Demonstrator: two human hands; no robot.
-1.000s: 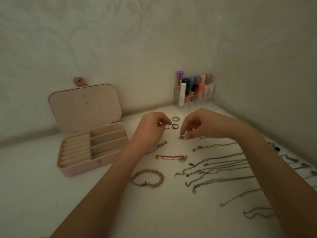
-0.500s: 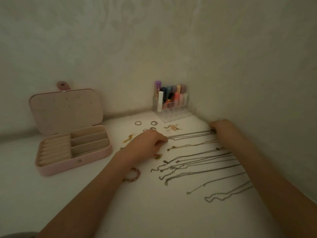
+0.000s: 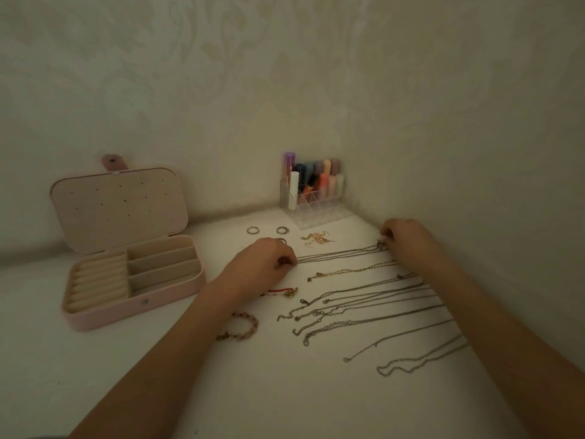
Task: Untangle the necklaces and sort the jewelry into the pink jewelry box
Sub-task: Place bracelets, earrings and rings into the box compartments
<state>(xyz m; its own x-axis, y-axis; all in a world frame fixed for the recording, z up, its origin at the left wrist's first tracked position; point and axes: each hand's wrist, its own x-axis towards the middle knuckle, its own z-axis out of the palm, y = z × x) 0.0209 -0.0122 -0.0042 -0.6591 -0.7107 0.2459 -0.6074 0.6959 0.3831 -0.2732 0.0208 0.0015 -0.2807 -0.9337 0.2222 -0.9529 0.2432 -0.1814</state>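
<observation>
A thin chain necklace [image 3: 338, 255] lies stretched across the white table between both hands. My left hand [image 3: 264, 264] pinches its left end, and my right hand [image 3: 406, 239] pinches its right end near the wall. Below it several other necklaces [image 3: 364, 299] lie in parallel rows. The pink jewelry box [image 3: 104, 315] stands open at the left, its compartments bare. Two rings [image 3: 252, 230] sit behind my left hand, a third partly hidden by it. A red bracelet [image 3: 285, 292] and a beaded bracelet [image 3: 245, 326] lie by my left forearm.
A clear organiser [image 3: 316, 210] with coloured tubes stands in the back corner. Gold earrings [image 3: 318, 239] lie in front of it. Walls close the table off at the back and right.
Both hands moved apart from the rings at the centre, drawing one necklace out straight. The camera view shifted slightly between the frames.
</observation>
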